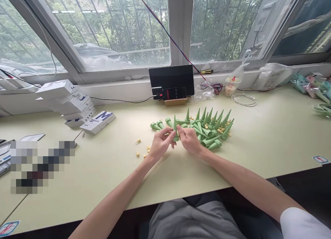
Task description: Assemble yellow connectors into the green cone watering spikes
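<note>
A green plastic cone-shaped spike (175, 123) stands point-up in my left hand (161, 142), whose thumb and fingers grip it near its wider capped base. My right hand (190, 139) is closed right beside it, fingers curled and thumb at the spike's right side; what it pinches, if anything, is hidden. Just beyond and to the right lies a cluster of similar green spikes (207, 137), several upright at the back and others lying over each other. Small yellow plastic pieces (138, 154) lie loose left of my left hand, and more yellow bits (221, 129) show among the upright spikes.
A black tablet (172, 78) leans at the window with a phone (174, 93) before it. White boxes (77, 102) are stacked at the left. A bagged cup (231, 85) and a coiled white cable (243, 99) lie back right. The table's front edge (178, 199) runs below my forearms.
</note>
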`<state>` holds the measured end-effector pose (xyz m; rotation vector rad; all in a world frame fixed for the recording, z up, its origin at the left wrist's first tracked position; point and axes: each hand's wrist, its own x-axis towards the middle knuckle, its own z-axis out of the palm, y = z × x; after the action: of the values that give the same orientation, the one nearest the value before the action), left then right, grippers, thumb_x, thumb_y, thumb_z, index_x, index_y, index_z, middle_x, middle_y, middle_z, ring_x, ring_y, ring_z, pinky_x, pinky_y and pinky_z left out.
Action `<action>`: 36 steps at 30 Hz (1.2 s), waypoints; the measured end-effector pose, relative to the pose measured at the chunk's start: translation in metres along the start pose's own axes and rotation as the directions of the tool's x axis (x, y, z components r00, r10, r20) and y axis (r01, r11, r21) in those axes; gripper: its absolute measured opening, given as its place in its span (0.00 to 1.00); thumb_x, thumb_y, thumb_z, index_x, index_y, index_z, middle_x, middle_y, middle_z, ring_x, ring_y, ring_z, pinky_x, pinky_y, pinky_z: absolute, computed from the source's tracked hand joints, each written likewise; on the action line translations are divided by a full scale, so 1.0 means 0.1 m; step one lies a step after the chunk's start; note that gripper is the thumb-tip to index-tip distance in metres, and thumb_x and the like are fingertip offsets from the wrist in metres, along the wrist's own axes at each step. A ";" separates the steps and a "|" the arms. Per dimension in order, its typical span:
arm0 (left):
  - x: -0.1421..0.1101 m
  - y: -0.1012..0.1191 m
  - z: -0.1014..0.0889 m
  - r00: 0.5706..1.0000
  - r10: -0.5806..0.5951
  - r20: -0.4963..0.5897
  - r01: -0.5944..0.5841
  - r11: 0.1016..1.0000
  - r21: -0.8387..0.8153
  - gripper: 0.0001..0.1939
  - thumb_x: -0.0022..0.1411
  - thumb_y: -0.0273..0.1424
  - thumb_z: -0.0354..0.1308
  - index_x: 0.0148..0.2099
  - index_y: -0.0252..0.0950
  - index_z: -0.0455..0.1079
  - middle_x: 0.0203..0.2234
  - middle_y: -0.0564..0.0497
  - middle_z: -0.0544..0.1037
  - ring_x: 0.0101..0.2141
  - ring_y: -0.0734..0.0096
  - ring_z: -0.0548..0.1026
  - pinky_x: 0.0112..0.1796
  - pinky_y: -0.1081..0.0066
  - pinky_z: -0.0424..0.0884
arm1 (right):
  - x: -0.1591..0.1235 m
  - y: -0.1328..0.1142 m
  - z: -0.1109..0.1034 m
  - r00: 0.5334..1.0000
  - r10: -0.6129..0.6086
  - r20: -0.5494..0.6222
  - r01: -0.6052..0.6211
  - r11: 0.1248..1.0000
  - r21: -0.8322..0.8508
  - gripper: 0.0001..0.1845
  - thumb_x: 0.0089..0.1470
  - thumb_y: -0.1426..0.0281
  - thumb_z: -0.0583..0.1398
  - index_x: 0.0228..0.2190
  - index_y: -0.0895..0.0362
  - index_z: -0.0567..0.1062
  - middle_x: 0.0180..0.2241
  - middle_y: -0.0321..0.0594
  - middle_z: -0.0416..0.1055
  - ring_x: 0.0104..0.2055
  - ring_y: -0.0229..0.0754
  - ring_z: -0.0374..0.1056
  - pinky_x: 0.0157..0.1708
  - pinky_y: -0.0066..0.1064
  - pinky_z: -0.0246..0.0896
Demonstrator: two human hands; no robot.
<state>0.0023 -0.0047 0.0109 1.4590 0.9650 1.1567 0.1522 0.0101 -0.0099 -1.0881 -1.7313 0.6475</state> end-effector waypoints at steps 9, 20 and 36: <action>0.01 -0.03 0.00 0.999 -0.054 -0.006 0.054 0.998 -0.032 0.17 0.59 0.45 0.63 0.39 0.34 0.74 0.28 0.51 0.77 0.21 0.76 0.73 0.22 0.72 0.71 | 0.00 -0.05 -0.01 1.000 0.002 0.029 -0.002 1.000 0.005 0.30 0.67 0.53 0.46 0.17 0.54 0.55 0.15 0.32 0.52 0.18 0.34 0.49 0.21 0.30 0.43; 0.03 -0.05 0.01 0.994 -0.109 -0.031 0.103 0.983 -0.153 0.17 0.61 0.44 0.62 0.39 0.34 0.71 0.33 0.48 0.79 0.24 0.75 0.73 0.25 0.71 0.75 | -0.05 -0.11 -0.01 0.993 -0.119 0.001 0.117 0.975 -0.187 0.16 0.64 0.62 0.53 0.26 0.55 0.61 0.23 0.33 0.62 0.24 0.35 0.56 0.25 0.27 0.48; 0.05 -0.09 -0.02 0.990 -0.138 0.034 0.142 0.979 -0.148 0.17 0.61 0.44 0.61 0.35 0.33 0.74 0.25 0.51 0.75 0.21 0.79 0.68 0.22 0.75 0.68 | -0.05 -0.11 0.00 0.977 -0.214 0.027 0.212 0.932 -0.296 0.16 0.65 0.66 0.54 0.25 0.54 0.59 0.24 0.34 0.62 0.23 0.35 0.56 0.23 0.28 0.49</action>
<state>0.0015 0.0021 0.0035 1.2621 0.9287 1.0826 0.1486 0.0001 -0.0031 -1.0800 -1.9516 0.2521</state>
